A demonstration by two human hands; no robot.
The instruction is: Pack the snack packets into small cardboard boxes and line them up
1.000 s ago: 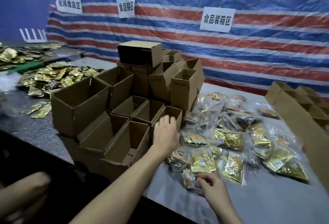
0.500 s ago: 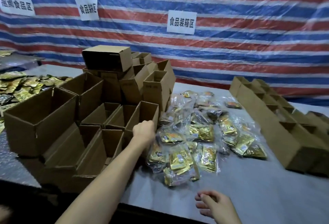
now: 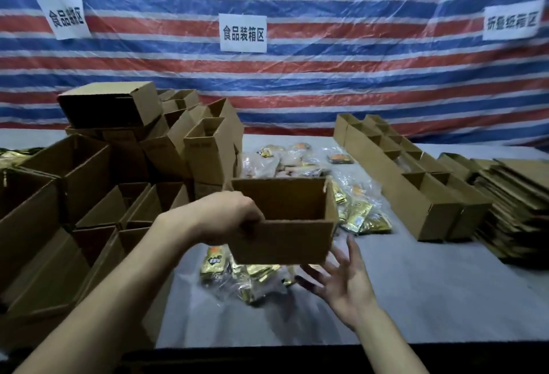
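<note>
Your left hand (image 3: pixel 225 216) grips the open box (image 3: pixel 285 240) by its left wall, aloft above the snack packets (image 3: pixel 237 275) on the desk (image 3: pixel 416 284); right hand (image 3: pixel 341 281) spread open just under it, holding nothing. Likely light, thin cardboard: crushable walls. Support the base, grip near corners.

One small cardboard box (image 3: pixel 282 237): brown, open-topped, raised roughly level above snack packets (image 3: pixel 361 219). Packets gold, in clear bags, strewn across table (image 3: pixel 430 299) centre. At right, row of boxes (image 3: pixel 416 201): open-topped, lined up touching.
</note>
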